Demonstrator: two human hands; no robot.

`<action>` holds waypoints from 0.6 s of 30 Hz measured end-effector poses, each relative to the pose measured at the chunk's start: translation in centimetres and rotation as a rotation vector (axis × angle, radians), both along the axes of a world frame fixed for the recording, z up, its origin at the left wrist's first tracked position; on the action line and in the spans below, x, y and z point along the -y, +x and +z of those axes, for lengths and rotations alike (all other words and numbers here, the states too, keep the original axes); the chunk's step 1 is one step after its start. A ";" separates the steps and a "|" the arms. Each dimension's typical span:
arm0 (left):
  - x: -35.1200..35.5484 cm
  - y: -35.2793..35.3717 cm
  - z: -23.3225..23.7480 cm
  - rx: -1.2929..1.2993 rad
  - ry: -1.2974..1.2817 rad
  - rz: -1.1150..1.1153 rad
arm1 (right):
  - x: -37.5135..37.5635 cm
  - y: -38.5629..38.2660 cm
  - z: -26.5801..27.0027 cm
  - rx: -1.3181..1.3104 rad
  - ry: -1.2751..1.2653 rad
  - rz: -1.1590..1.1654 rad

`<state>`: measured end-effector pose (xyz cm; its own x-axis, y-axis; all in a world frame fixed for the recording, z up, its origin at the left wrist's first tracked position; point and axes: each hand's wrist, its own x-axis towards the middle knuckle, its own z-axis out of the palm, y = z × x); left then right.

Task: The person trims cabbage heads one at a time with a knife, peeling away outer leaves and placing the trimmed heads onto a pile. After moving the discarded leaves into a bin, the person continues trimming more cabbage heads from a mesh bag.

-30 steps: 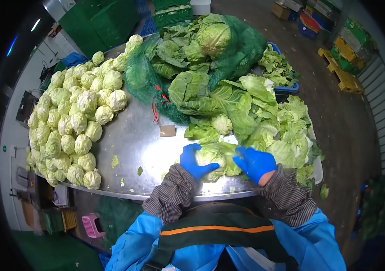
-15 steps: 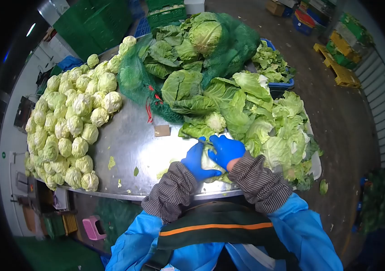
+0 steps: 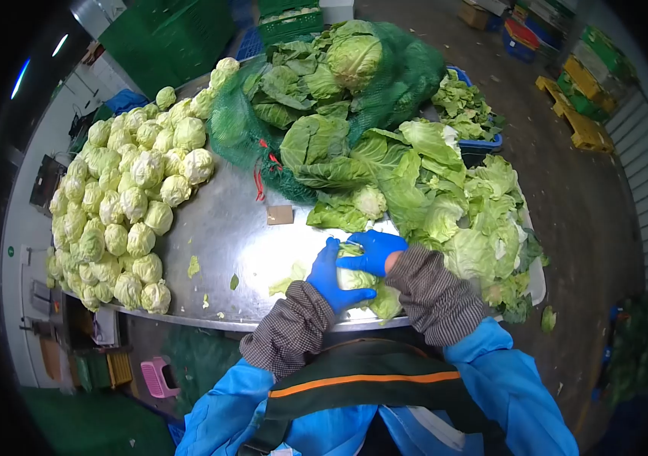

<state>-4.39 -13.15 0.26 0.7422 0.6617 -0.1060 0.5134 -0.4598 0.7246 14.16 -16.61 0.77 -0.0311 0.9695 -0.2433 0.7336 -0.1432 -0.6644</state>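
Note:
On the near side of the metal table (image 3: 225,220) sits a pale green cabbage (image 3: 356,280), partly hidden by my hands. My left hand (image 3: 331,281), in a blue glove, cups its left side with the thumb along the near side. My right hand (image 3: 373,252), gloved the same way, grips it from the far right, fingers bent over the top. Loose leaves (image 3: 386,304) lie under and beside the cabbage. Just beyond my hands are another small cabbage (image 3: 370,202) and a green leaf (image 3: 335,216).
Many trimmed cabbages (image 3: 134,204) are heaped at left. A green mesh bag (image 3: 407,76) with leafy cabbages lies at the back. Stripped leaves (image 3: 476,243) pile up at right, near a blue crate (image 3: 483,142). A small brown card (image 3: 279,215) lies mid-table.
My right hand has shifted slightly over the cabbage, and more loose leaf shows beside it. The whole view has moved a little, so the table appears slightly right and lower.

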 end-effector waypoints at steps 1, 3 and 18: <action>0.0 0.1 -0.2 0.030 -0.011 0.003 | -0.6 0.7 -0.3 -0.013 -0.070 0.042; -0.2 -0.2 -0.5 0.024 -0.009 -0.041 | -1.4 1.6 -2.0 -0.152 -0.110 0.033; -0.5 -4.4 -2.5 0.053 0.131 -0.131 | 1.3 1.9 -5.5 0.017 -0.092 -0.298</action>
